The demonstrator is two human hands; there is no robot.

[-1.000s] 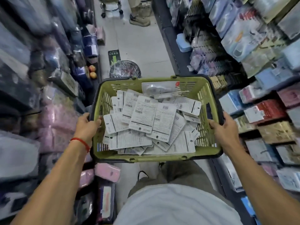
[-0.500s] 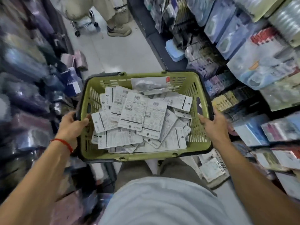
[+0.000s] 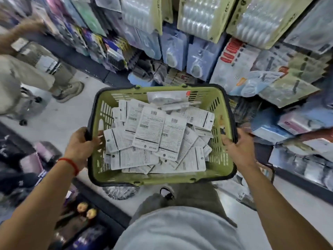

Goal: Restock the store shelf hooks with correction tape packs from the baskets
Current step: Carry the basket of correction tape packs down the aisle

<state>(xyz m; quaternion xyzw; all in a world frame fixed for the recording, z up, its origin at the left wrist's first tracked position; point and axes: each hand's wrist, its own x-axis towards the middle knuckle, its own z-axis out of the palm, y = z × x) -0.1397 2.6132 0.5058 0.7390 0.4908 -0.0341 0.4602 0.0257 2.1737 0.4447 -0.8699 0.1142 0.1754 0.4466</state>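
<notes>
A green plastic basket (image 3: 223, 112) with a dark rim hangs in front of my waist, carried by both hands. My left hand (image 3: 79, 147) grips its left rim, fingers curled over the edge. On the opposite rim, my right hand (image 3: 239, 148) grips the same way. Inside lies a loose heap of several white correction tape packs (image 3: 155, 130), backs up, showing barcodes and print. One clear blister pack with a red corner (image 3: 169, 97) leans at the basket's far end.
Shelves of hanging packaged goods (image 3: 234, 56) fill the top and right. Another person (image 3: 36, 69) stands at the left on the pale aisle floor, beside a wheeled stool (image 3: 28, 107). Lower shelf stock (image 3: 32, 159) crowds the left side.
The view has swung right, from down the aisle toward the right-hand shelves. The basket stays gripped by both hands. The other person now appears much closer at the left.
</notes>
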